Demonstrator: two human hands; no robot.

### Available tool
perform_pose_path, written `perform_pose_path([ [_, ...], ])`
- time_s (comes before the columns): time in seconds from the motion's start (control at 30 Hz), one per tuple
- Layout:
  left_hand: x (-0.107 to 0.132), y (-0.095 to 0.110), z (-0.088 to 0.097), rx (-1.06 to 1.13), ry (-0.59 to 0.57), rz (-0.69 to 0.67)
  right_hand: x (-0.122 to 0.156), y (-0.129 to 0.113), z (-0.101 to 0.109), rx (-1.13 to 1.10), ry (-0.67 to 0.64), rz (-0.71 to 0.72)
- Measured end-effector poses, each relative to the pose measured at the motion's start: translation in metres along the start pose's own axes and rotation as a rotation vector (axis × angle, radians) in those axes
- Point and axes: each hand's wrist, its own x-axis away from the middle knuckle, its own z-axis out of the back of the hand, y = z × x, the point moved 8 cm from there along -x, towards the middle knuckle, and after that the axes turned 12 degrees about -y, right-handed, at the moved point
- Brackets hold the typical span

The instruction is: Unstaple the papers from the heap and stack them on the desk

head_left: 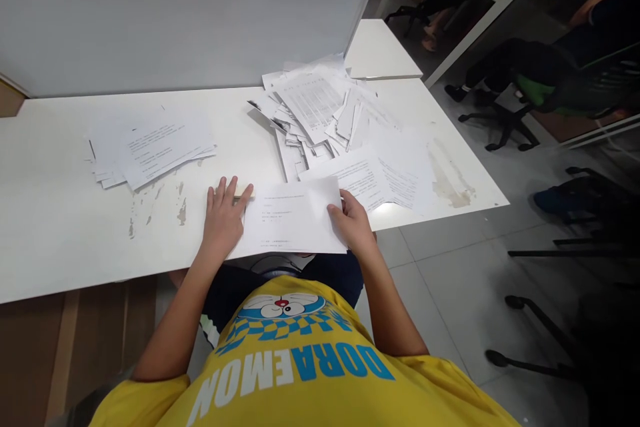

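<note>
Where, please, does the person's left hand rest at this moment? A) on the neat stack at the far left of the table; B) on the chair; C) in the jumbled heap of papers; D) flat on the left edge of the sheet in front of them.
D: the left hand lies flat with fingers spread on the left edge of the sheet, while the right hand grips its right edge.

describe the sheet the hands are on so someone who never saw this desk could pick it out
On the white desk, look at the near edge in front of the person in the yellow shirt. The sheet lies between the left hand, flat on its edge, and the right hand, pinching its right edge. Unlike the left stack and the messy heap, it lies single, overhanging the desk edge.
</note>
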Motion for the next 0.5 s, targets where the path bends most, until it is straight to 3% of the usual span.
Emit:
perform_pose_path([
  [0.17,0.001,-0.006,0.003,0.113,0.024,-0.019,0.022,-0.025,0.039,-0.053,0.100,0.028],
  [0.3,0.012,-0.013,0.016,0.376,0.107,-0.023,0.044,-0.055,0.074,-0.113,0.191,0.111],
  [0.4,0.029,-0.014,0.020,0.833,0.075,-0.015,0.042,-0.070,0.063,-0.148,0.167,0.195],
  [0.5,0.045,-0.019,0.017,1.185,0.020,0.055,0.024,-0.079,0.022,-0.229,0.067,0.267],
])
